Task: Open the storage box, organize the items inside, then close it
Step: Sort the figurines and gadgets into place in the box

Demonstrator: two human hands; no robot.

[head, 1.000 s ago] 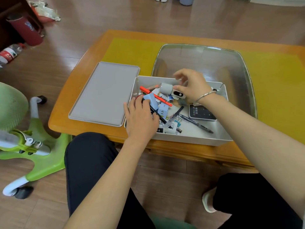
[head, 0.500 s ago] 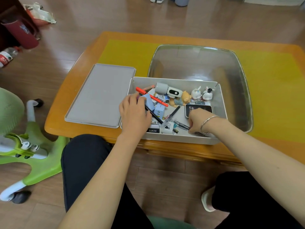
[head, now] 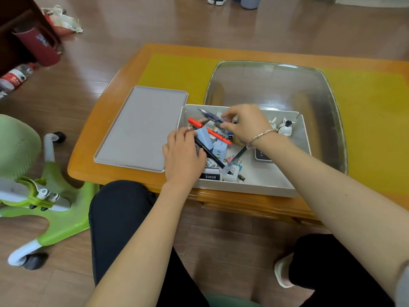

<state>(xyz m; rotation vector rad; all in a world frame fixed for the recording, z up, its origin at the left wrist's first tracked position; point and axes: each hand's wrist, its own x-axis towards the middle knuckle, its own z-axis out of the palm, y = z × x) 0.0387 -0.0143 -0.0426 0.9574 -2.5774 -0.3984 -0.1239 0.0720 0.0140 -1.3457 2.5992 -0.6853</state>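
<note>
Head view shows your open grey rectangular plastic storage box (head: 254, 187) at the table's near edge, its flat grey lid (head: 141, 127) lying left. Your right hand (head: 245, 125) pinches a blue translucent pen (head: 210, 116) over the far side; your left hand (head: 183, 156) rests, fingers curled, on the clutter at the box's left end.

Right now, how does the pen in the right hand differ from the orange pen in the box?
The blue pen is pinched by the right hand and lifted above the clutter; the orange pen lies loose among it. The blue pen looks translucent, the orange one opaque. Both slant the same way, over the storage box.
</note>
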